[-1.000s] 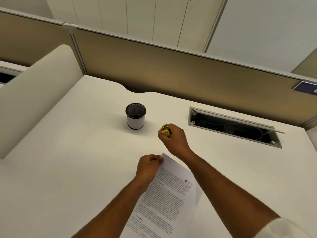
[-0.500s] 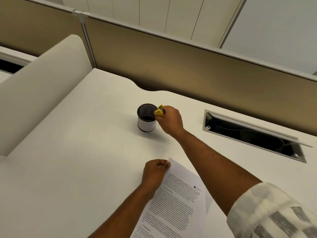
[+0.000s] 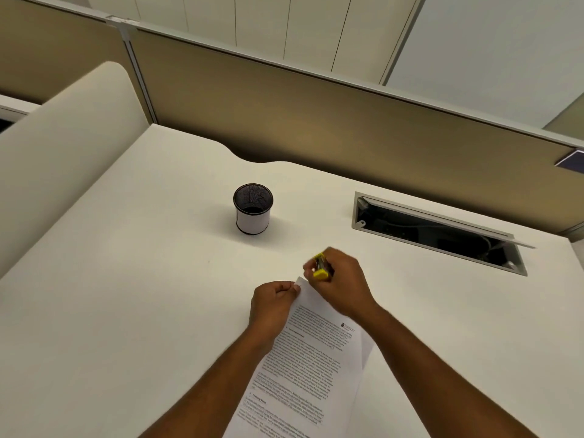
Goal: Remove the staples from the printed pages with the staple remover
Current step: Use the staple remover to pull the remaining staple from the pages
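Head view, 1 frame.

Desk (image 3: 126,295): white top, wide bare area left and front-left of hands; more bare top to the right. Far edge wavy, meets tan partition (image 3: 316,121). Cream divider (image 3: 63,137) bounds left side.

Cable tray (image 3: 436,232): recessed slot w/ flap up, far right, well apart from hands.

Cup (image 3: 252,210): mesh, dark inside, white band round outside; upright, mid-desk, beyond hands, apart from both. Contents can't be made out.

Pages (image 3: 303,368): printed sheets, lying slantwise on desk near front edge, running off frame bottom. Dense text, too small to read; small dark logo upper right, illegible. A lower sheet's edge shows at right.

Left hand (image 3: 273,305): fingers curled shut, pinching pages' top corner.

Right hand (image 3: 344,286): fingers closed round remover (image 3: 321,267), yellow/dark, just beside the pinched corner; contact w/ paper can't be told, some blur.

Blue sign (image 3: 572,159): on partition, far right edge, unreadable.
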Motion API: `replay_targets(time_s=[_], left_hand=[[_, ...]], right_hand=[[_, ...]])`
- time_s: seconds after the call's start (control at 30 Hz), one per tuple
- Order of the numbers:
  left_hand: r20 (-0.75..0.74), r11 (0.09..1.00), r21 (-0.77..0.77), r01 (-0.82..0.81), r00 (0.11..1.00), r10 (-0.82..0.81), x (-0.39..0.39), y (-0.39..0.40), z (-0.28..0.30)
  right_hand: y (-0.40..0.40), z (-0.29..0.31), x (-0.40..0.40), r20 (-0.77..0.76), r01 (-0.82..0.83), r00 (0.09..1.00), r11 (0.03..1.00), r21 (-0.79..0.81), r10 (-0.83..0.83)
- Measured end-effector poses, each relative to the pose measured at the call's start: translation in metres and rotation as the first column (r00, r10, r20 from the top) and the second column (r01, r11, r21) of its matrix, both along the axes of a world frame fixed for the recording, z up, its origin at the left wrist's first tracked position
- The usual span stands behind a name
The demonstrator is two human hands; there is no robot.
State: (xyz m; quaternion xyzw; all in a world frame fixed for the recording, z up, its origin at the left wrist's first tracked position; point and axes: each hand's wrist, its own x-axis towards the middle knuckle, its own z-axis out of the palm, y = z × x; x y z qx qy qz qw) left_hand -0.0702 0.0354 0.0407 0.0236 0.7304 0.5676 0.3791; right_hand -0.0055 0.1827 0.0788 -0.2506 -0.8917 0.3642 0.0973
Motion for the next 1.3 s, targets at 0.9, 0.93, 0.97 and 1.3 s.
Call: replay_targets(time_s=[0.9, 0.93, 0.97, 1.3], left_hand=[[-0.405, 0.973, -0.205, 0.111, 0.895, -0.187, 0.015, 0.011, 0.01], [-0.47, 0.961, -0.253, 0.116, 0.853, -0.227, 0.016, 0.01, 0.01], [-0.536, 0.949, -0.296, 0.112, 0.803, -0.262, 0.017, 0.009, 0.011], [-0.452, 0.952, -0.279, 0.124, 0.858, -0.245, 0.012, 0.015, 0.01]], right_hand=[[0.0, -0.014, 0.042, 0.08, -0.271, 0.962, 0.855, 0.442, 0.263], [0.001, -0.014, 0.041, 0.095, -0.287, 0.957, 0.862, 0.417, 0.273], [0.003, -0.014, 0.04, 0.1, -0.283, 0.959, 0.882, 0.378, 0.265], [0.0, -0.015, 0.038, 0.075, -0.246, 0.969, 0.891, 0.382, 0.236]])
